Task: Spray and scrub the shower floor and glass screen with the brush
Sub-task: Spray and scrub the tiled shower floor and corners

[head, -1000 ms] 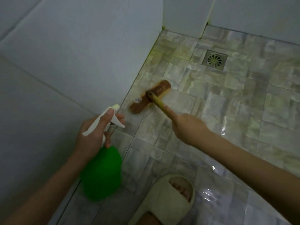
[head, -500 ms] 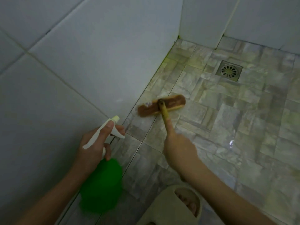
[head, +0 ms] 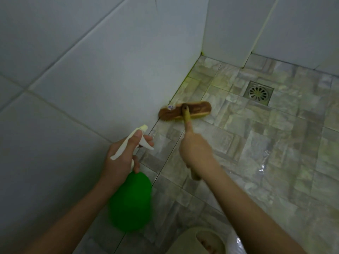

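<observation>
My right hand [head: 197, 150] grips the yellow-green handle of a wooden scrubbing brush [head: 185, 112]. The brush head lies flat on the wet marbled shower floor [head: 256, 143], its left end touching the base of the white tiled wall [head: 91, 70]. My left hand [head: 122, 158] holds a green spray bottle [head: 131, 200] by its white trigger head, nozzle pointing up and right toward the brush. The bottle hangs over the floor's left edge, beside the wall. No glass screen is in sight.
A round metal floor drain [head: 258, 92] sits at the back right. A second white wall [head: 275, 24] closes the far side, forming a corner. My foot in a pale slipper [head: 205, 242] stands at the bottom edge. Water glistens on the floor at right.
The brush head has swung from slanted to level and slid up against the left wall. My view has tilted up and left. The left hand with the bottle has barely moved.
</observation>
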Available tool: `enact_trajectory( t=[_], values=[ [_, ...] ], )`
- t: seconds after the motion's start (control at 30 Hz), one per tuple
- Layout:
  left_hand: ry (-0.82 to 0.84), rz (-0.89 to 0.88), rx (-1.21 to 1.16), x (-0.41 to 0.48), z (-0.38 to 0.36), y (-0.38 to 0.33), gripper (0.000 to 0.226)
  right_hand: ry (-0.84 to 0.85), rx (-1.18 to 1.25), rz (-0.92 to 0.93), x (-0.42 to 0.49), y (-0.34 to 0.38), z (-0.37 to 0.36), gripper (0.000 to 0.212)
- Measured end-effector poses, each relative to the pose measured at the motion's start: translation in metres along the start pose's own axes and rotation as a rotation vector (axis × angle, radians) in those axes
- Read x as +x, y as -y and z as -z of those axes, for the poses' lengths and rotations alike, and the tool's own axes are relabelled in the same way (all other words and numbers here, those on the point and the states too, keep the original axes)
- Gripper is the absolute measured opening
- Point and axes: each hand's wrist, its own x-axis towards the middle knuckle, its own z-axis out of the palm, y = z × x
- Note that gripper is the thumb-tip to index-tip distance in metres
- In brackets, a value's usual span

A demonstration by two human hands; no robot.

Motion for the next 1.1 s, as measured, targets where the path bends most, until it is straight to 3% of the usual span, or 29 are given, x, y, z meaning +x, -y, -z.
enact_trajectory(
  t=[0.07,0.17,0.33,0.47,0.6,0.67,0.73,0.83,0.9,0.97,1.1],
  values=[
    [0.017,-0.016,0.021,0.006,-0.004,-0.001,0.032,-0.010,0.050,-0.070,0.053,-0.001,0.026,0.094],
    [0.045,-0.054,0.036,0.007,-0.006,0.000,0.029,-0.012,0.101,-0.210,0.084,0.003,0.051,0.113],
    [0.029,-0.035,0.015,0.011,-0.007,-0.005,0.035,-0.042,0.167,-0.128,0.052,-0.001,0.001,0.095],
    [0.026,-0.030,0.032,0.014,-0.012,-0.005,0.040,-0.097,0.165,-0.111,0.138,-0.007,0.056,0.084],
    [0.020,0.001,-0.009,0.016,-0.014,-0.005,0.039,-0.074,0.172,-0.198,0.134,0.002,0.052,0.104],
    [0.017,0.014,-0.002,0.019,-0.016,-0.007,0.042,-0.109,0.095,-0.161,0.106,-0.004,0.021,0.108],
    [0.024,0.011,0.029,0.022,-0.020,-0.008,0.046,-0.096,0.047,-0.123,0.109,-0.015,0.017,0.091],
    [0.049,-0.001,0.029,0.025,-0.025,-0.009,0.048,-0.114,0.054,-0.123,0.163,-0.024,0.060,0.067],
    [0.049,-0.004,0.024,0.024,-0.025,-0.010,0.050,-0.080,0.038,-0.118,0.178,-0.032,0.088,0.069],
    [0.043,-0.013,0.022,0.023,-0.023,-0.011,0.048,-0.047,-0.032,-0.004,0.164,-0.055,0.101,0.082],
    [0.057,-0.006,0.038,0.022,-0.022,-0.011,0.048,0.054,-0.384,0.268,0.134,-0.115,0.125,0.065]
  ],
)
